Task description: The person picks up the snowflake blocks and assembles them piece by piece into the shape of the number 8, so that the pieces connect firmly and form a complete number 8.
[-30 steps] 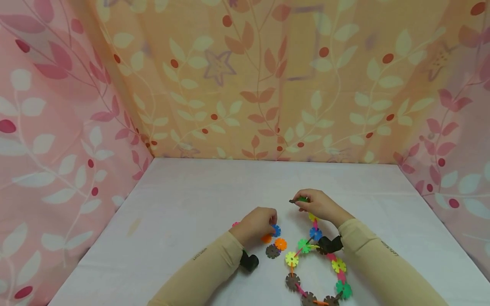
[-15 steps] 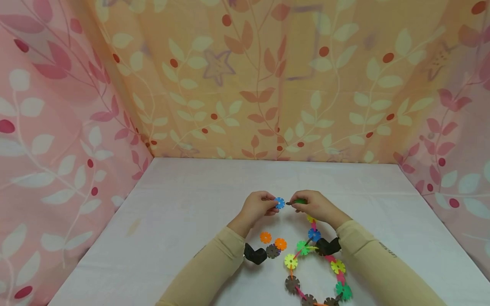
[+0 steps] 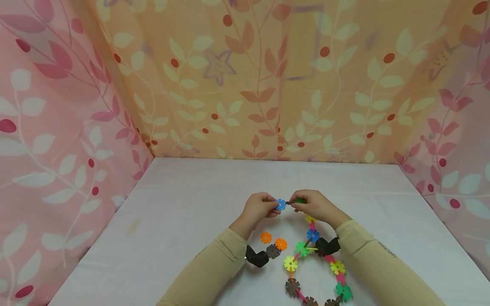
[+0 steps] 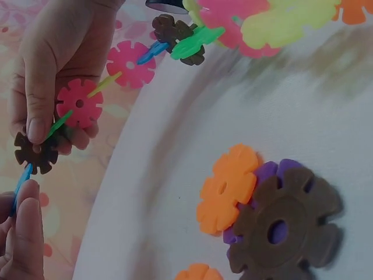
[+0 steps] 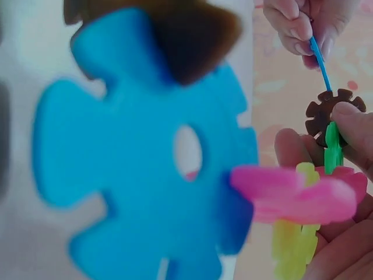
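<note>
My left hand (image 3: 258, 209) pinches a blue notched plastic disc (image 3: 281, 205), a snowflake-shaped linking piece. Thumb and fingers of my right hand (image 3: 317, 207) grip the end of a chain of such discs, at a brown disc (image 4: 36, 153) and a green disc (image 3: 300, 201). In both wrist views the blue disc's edge meets the rim of the brown disc; how deep it sits in a slot I cannot tell. From the right hand the chain runs down past a blue disc (image 3: 313, 235) to a ring of linked discs, partly hidden by the right wrist's camera.
Left of the ring, loose discs lie on the white table (image 3: 183, 195): an orange disc (image 3: 266, 237), another orange disc (image 3: 281, 244) and a brown disc (image 4: 285, 227) overlapping a purple disc (image 4: 278, 169). Patterned cloth walls (image 3: 264, 85) stand around the table. The ring reaches the frame's bottom edge.
My left hand has come up from the loose pieces with the blue disc and brought it to the chain's end. The right hand has barely moved; the chain has shifted slightly.
</note>
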The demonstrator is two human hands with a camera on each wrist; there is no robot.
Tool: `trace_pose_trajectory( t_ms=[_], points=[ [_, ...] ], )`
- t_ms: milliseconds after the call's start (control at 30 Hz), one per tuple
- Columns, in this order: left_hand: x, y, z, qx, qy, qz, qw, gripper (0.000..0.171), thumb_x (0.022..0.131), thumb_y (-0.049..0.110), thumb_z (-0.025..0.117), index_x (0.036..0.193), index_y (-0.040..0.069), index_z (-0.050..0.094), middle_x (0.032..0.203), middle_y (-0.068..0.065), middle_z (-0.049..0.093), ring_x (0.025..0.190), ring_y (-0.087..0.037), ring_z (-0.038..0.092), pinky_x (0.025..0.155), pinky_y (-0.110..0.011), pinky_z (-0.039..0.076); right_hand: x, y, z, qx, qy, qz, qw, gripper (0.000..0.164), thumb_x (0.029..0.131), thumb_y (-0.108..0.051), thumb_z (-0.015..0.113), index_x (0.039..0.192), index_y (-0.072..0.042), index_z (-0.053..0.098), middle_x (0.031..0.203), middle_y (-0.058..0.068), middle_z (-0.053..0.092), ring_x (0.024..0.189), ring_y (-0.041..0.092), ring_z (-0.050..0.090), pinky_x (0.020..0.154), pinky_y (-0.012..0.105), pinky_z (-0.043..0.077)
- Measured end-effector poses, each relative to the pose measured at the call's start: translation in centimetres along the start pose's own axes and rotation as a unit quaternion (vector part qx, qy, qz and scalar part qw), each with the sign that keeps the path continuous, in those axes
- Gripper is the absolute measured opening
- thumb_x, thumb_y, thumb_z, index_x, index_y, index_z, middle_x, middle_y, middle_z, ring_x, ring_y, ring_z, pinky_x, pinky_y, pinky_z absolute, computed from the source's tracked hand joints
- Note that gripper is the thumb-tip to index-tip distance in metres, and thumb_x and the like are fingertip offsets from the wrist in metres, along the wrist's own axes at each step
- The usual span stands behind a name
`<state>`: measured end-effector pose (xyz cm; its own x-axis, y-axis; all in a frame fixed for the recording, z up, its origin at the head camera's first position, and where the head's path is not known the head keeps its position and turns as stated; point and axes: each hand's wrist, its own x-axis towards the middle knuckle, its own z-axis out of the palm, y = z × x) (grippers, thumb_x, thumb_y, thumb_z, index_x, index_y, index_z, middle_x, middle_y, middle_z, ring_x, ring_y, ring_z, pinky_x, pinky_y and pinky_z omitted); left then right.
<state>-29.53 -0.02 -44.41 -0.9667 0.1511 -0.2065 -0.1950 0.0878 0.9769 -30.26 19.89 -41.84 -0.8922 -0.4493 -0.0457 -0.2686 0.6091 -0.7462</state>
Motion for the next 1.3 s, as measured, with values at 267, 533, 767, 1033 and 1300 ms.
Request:
trace_pose_trajectory(
  t_ms=[267,533,767,1033,1300],
  points=[
    [0.0,-0.3,0.0,-0.022,0.006,-0.004,0.9997,0.012,0.085,0.013,0.064,0.087,0.003,0.061,0.078,-0.009,0.067,0.072,-0.024,0.068,0.062,-0.028,0.054,0.0,0.1,0.1,0.005,-0.005,0.001,1.000,0.013,0.088,-0.017,0.061,0.094,-0.007,0.065,0.092,0.013,0.065,0.077,0.029,0.060,0.064,0.030,0.049],
    [-0.1,-0.2,0.2,-0.031,0.006,-0.005,0.9995,0.012,0.085,0.012,0.064,0.087,0.001,0.060,0.077,-0.010,0.067,0.065,-0.018,0.067,0.061,-0.027,0.054,0.0,0.2,0.2,0.013,-0.010,-0.007,1.000,0.013,0.088,-0.017,0.062,0.094,-0.006,0.066,0.090,0.012,0.066,0.077,0.028,0.061,0.064,0.032,0.048],
    [-0.4,0.0,0.4,-0.042,-0.012,-0.025,0.9987,0.012,0.086,0.013,0.063,0.088,0.002,0.060,0.078,-0.010,0.068,0.072,-0.026,0.068,0.062,-0.027,0.054,0.1,0.0,0.2,0.001,-0.008,-0.016,1.000,0.012,0.088,-0.015,0.061,0.093,-0.006,0.067,0.092,0.012,0.065,0.075,0.027,0.062,0.067,0.030,0.049],
    [-0.9,0.7,0.7,-0.030,-0.014,-0.029,0.9990,0.010,0.086,0.010,0.062,0.088,0.000,0.062,0.077,-0.011,0.067,0.066,-0.021,0.068,0.061,-0.028,0.054,0.0,-0.6,0.3,-0.026,0.013,-0.057,0.998,0.006,0.087,-0.014,0.061,0.085,-0.011,0.067,0.087,0.010,0.065,0.069,0.021,0.061,0.066,0.030,0.049],
    [-0.8,0.5,0.5,-0.037,-0.026,-0.010,0.9989,0.010,0.086,0.009,0.062,0.086,-0.001,0.063,0.076,-0.012,0.068,0.066,-0.021,0.068,0.061,-0.028,0.054,0.0,-1.1,0.2,-0.054,0.026,-0.083,0.995,0.007,0.087,-0.013,0.062,0.081,-0.015,0.065,0.082,0.001,0.062,0.066,0.013,0.058,0.064,0.028,0.049]
  ],
)
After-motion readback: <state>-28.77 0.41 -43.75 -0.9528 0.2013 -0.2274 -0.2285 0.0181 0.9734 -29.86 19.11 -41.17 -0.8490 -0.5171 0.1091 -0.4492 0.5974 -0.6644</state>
